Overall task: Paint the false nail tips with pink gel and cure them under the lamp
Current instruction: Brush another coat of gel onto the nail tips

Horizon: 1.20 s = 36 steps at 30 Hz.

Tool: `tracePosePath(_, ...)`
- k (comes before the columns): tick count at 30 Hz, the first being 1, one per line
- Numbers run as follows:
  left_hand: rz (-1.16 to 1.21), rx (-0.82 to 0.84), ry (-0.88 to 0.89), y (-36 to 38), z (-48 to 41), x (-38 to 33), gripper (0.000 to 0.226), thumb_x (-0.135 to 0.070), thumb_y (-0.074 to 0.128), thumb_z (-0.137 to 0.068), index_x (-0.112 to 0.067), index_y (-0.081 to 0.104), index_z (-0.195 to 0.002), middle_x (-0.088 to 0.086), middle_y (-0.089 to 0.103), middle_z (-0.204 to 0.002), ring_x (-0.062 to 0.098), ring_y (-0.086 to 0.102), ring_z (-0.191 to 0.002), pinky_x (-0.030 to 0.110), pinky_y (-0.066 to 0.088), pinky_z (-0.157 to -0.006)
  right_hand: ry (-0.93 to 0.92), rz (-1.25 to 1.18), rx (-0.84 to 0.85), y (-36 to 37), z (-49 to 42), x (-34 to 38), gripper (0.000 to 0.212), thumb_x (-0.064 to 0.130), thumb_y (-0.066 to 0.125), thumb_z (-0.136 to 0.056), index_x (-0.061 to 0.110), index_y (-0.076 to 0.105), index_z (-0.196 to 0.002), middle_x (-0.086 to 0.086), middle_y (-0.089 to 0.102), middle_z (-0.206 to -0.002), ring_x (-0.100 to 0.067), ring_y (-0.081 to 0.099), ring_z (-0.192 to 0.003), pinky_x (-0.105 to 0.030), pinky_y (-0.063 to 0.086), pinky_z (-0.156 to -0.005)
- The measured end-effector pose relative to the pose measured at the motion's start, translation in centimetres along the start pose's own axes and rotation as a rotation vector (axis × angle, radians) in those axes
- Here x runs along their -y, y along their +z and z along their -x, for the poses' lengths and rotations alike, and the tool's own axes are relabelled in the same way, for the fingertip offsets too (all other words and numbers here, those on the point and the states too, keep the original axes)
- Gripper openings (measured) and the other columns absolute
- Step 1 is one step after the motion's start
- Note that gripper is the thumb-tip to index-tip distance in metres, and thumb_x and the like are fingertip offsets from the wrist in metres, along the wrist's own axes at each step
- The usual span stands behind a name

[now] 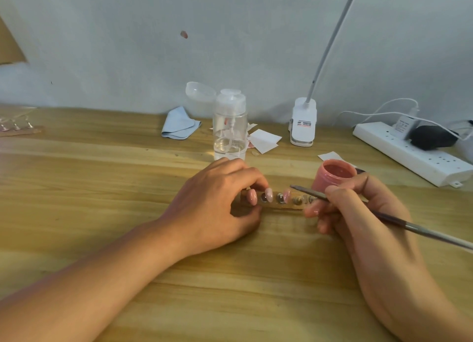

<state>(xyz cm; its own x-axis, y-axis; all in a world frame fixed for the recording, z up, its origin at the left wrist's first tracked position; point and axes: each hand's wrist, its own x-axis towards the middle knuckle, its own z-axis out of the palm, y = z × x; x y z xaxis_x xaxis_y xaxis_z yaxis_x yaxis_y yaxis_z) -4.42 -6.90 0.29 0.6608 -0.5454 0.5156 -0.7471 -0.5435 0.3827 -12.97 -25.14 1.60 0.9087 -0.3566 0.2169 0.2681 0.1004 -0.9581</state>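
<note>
**False nail tips on holder strip, mid-table**

False nail tips (268, 195): three glossy pink tips show, standing in a row on a narrow holder strip (281, 206). Each tip's long axis runs roughly near to far. The mounts further right are partly hidden and too small to read.

Holder strip: lies flat on the wooden table (102, 188), centre of the scene, with its long axis running left to right. Its left end is under the left hand, and its right end is at the right hand's fingers.

Left hand (217, 206): palm down, fingers curled over the far edge of the strip's left end, thumb on the near side, pinching the strip.

Right hand (358, 213): fingers closed round a brush (399, 221) in a pen grip, with the lower fingers resting by the strip's right end.

Brush: long axis runs from near right to far left. The tip points left, just above the right half of the strip. Whether it touches anything cannot be told.

Pink gel jar (332, 174): open and upright, just beyond the right hand.

Other items, far side: clear pump bottle (230, 126); folded blue cloth (179, 124); white paper pieces (265, 140); white lamp base (303, 122) with its stem rising to the right; white power strip (409, 154) at far right.
</note>
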Motion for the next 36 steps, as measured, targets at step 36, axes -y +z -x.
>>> tracePosePath(36,-0.014,0.005,-0.022,0.0,0.0,0.1,0.017,-0.036,0.063,-0.076,-0.039,0.062,-0.093,-0.02,0.053,-0.083,0.003,0.052,-0.089,0.031,0.049,-0.075,-0.249,0.039,-0.061,-0.1,0.0,0.6,0.014,-0.007,0.057,-0.089,0.004,0.049,-0.084,-0.007,0.064,-0.071,-0.009,0.053,-0.053,-0.014,0.043,-0.052)
